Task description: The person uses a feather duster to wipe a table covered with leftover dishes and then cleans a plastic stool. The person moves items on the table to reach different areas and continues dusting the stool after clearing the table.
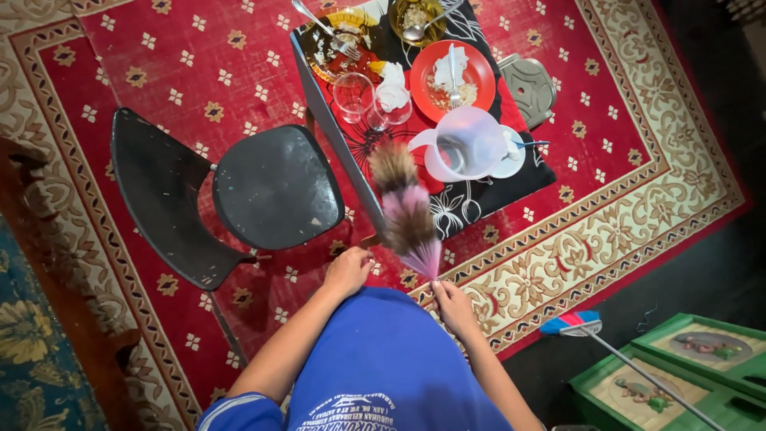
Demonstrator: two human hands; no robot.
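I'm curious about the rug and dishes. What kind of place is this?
Probably a room in a home: a patterned red carpet, a small table with used plates, and a black chair.

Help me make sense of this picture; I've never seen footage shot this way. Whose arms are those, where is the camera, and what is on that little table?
The camera sits on a person's head and looks straight down, so the blue shirt and both arms are the wearer's own. The left hand and right hand are at the near end of a feather duster, which points toward a small table with a black patterned cloth. Which hand grips it, I cannot tell. On the table are an orange plate with a fork, another dirty plate, a bowl, drinking glasses and a clear jug. A black chair stands beside it on a red carpet. A broom lies lower right.
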